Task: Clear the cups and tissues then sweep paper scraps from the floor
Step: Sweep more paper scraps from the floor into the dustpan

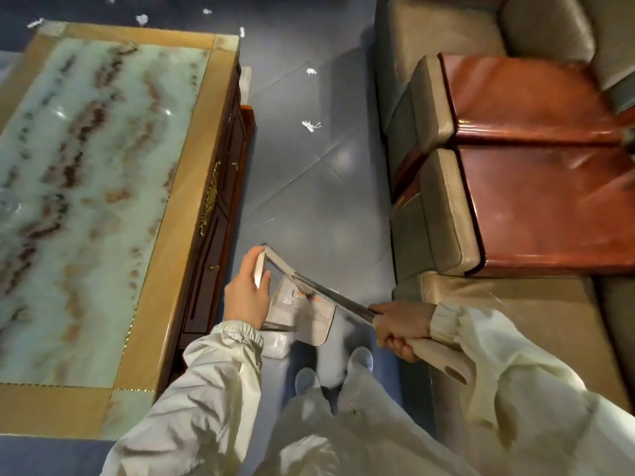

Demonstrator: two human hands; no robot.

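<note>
My left hand [248,297] grips the white handle of a dustpan [300,309] that hangs low over the floor in front of my feet. My right hand [400,326] grips the beige grip of a broom handle [330,297], whose metal shaft crosses above the dustpan toward my left hand. White paper scraps lie on the blue-grey floor: one [312,125] in the aisle ahead, another [311,71] farther on, and several more [141,19] beyond the table's far end.
A marble-topped coffee table [192,187] with a dark wooden side fills the left. Beige and red-brown leather sofa arms [443,214] line the right. The aisle between them runs ahead. My shoes [305,379] stand below the dustpan.
</note>
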